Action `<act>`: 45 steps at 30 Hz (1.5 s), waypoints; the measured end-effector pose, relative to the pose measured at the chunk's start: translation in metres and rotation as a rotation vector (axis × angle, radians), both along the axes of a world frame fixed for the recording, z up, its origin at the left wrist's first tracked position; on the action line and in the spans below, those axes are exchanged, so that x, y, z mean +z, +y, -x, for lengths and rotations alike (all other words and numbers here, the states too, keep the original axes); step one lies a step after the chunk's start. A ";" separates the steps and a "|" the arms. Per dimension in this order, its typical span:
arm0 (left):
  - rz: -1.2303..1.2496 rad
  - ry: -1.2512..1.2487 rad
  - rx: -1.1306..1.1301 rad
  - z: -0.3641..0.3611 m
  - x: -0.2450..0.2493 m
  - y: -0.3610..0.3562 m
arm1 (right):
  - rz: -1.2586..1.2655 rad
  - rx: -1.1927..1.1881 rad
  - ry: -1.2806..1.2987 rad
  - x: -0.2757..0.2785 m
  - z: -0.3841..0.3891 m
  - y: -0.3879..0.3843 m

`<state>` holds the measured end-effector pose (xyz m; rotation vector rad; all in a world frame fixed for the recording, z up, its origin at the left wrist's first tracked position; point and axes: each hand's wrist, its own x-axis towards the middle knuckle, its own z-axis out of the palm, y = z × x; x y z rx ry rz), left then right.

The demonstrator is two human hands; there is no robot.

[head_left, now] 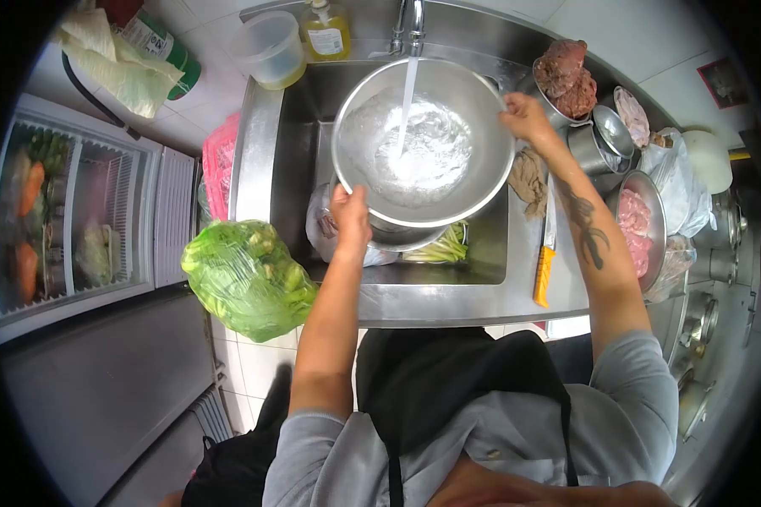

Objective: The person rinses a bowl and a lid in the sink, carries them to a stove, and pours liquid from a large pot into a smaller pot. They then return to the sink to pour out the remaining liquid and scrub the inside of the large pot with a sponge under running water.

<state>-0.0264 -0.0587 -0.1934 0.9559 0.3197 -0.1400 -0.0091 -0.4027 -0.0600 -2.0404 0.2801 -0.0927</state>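
Note:
A large metal bowl [490, 182] is held over the sink, with water from the faucet [415, 34] running into it. My left hand [350, 218] grips its rim at the lower left. On the right side, my right hand [526, 118] has its fingers closed on the rim too. Water swirls in the bottom of the bowl. Under it in the sink [482, 266] are another metal vessel, a plastic bag [320, 224] and green stalks [441, 245], partly hidden by the bowl.
A yellow-handled knife [545, 275] and a brown cloth [528, 182] lie right of the sink. Beyond are bowls of raw meat [634, 221] and pots. Bagged leafy greens [247, 275] stand at the left edge, near a glass-fronted fridge [76, 211]. Soap [325, 32] stands at the back.

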 end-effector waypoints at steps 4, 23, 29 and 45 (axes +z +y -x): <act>-0.247 0.208 -0.223 0.007 -0.056 -0.047 | 0.451 0.073 -0.183 0.070 0.012 0.037; -0.518 -0.002 -0.286 -0.100 -0.013 -0.018 | 0.029 -0.314 -0.136 -0.045 0.083 -0.020; -1.481 -0.646 -0.144 -0.115 0.148 0.033 | -0.641 -0.385 0.440 -0.166 0.069 0.068; -0.485 -0.118 0.081 -0.060 -0.029 -0.044 | 0.290 -0.204 -0.280 0.069 0.061 0.053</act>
